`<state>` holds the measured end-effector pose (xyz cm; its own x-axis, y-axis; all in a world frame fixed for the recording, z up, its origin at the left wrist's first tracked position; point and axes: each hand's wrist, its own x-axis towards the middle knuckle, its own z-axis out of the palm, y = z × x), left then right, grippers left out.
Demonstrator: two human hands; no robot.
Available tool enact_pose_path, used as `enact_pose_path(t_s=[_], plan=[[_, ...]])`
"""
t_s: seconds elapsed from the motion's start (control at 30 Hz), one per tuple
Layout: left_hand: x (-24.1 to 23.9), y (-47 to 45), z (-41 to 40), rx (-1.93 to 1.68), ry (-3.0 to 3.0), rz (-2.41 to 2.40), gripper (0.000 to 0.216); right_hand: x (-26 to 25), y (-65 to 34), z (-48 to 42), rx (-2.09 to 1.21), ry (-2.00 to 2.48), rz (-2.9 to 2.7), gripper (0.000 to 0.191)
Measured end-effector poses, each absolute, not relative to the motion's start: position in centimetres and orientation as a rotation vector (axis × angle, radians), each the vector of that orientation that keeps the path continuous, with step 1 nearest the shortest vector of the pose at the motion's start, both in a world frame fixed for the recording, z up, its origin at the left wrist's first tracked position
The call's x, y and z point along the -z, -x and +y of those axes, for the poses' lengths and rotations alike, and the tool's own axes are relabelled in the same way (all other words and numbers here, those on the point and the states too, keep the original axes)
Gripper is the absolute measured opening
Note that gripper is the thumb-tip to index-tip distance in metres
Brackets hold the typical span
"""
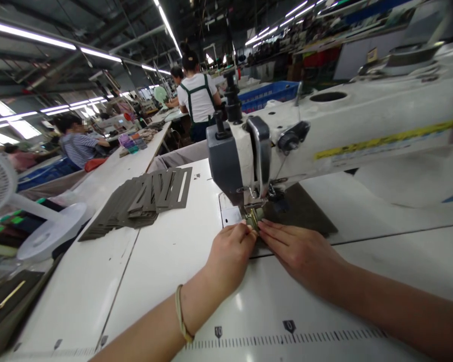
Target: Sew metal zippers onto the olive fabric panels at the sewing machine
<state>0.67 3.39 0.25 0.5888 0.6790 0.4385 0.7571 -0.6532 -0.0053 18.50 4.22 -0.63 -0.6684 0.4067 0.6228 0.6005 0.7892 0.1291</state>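
My arms, as seen from above: both bare from forearm to fingertips, no sleeves, no gloves. My left hand (230, 254): one thin, pale looped band at the wrist. My right hand (300, 251): no rings, no watch, short plain nails.

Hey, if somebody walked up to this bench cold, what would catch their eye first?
First the big white sewing machine filling the right half, its presser foot down at centre. Right below it the left hand and right hand meet fingertip to fingertip on a dark piece at the foot. To the left, a fanned stack of grey cut pieces lies on the white table.
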Motion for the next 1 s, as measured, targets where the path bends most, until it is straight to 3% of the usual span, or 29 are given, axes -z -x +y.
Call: enact_pose_path(t_s=[0.27,0.57,1.0], plan=[[-0.2,-0.3,5.1,0.561,2.625,-1.278,0.024,0.6,-18.1,6.1,0.409,0.758,-2.375,0.029],[0.3,0.5,5.3,0.94,2.827,-1.332,0.015,0.0,-17.5,6.9,0.307,0.831,-2.358,0.021],[1.0,0.4,5.9,0.795,2.737,-1.468,0.012,0.4,-17.5,7.5,0.168,0.949,-2.431,0.02]])
